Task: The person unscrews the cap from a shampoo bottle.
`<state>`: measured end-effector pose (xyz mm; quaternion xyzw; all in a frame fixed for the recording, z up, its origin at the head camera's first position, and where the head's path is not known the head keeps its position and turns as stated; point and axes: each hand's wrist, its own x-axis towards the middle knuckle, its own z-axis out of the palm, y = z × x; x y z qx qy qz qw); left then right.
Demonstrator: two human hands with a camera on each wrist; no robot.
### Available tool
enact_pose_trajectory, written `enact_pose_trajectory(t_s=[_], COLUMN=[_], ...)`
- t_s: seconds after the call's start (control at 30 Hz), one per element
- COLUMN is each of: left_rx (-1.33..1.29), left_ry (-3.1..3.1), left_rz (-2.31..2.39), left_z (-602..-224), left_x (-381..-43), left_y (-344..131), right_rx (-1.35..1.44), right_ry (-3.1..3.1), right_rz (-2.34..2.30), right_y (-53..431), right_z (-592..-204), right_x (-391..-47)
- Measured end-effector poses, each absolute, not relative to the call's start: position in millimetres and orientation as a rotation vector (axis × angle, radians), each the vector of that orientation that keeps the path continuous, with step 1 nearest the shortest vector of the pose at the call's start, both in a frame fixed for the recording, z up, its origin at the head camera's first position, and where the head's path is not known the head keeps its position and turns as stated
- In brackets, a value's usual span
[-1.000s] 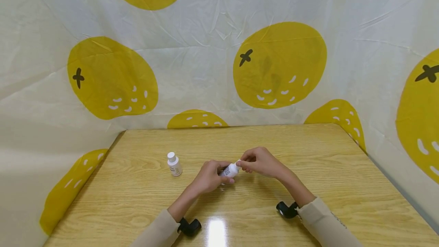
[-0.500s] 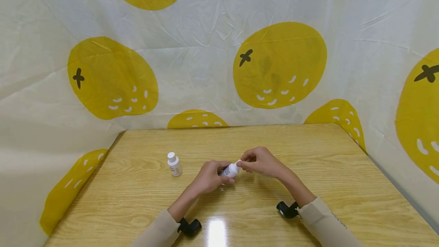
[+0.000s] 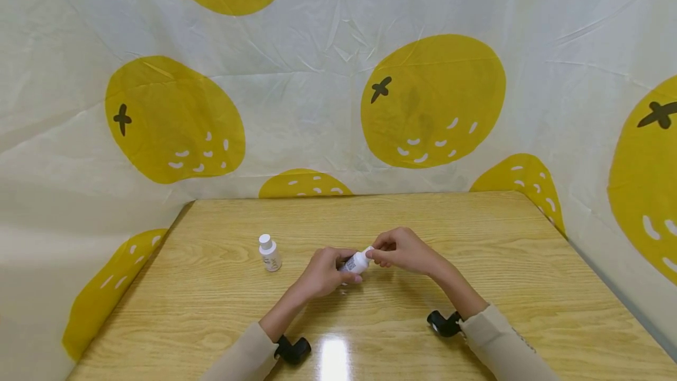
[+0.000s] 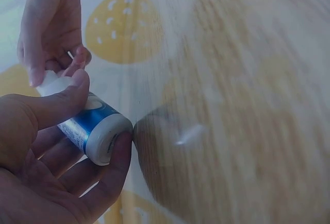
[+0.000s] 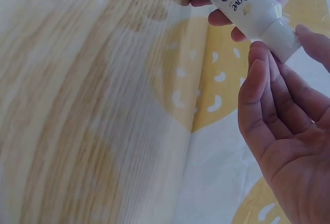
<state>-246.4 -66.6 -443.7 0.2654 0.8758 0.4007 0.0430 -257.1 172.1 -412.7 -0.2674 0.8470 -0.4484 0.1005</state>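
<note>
Bottle [image 3: 359, 261] (tilted) well inside tabletop edges [image 3: 412, 196]

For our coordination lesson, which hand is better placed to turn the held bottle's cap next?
Probably the right hand: its fingers pinch the cap, while the left hand grips the bottle.

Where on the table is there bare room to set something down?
Bare table lies right of the right hand, left of the standing bottle, and along the back before the patterned cloth. Crowded: mid-table, where the left hand grips another bottle and the right pinches its cap.
</note>
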Motion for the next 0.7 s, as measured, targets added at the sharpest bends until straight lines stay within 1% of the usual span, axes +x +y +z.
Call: enact_pose_trajectory(t_s=[0.17,0.7], left_rx=[0.813,0.815], left_ry=[2.684,2.703], left_rz=[1.219,1.202], left_z=[-443.3,-443.4], left_x=[-246.3,-246.4], left_y=[-66.1,-65.3], right_rx=[-0.817,-0.785], right_ry=[2.517,2.562], right_rz=[-1.308,-1.31], right_y=[172.4,171.5], right_z=[-413.0,-411.3], right_x=[-258.4,-256.0])
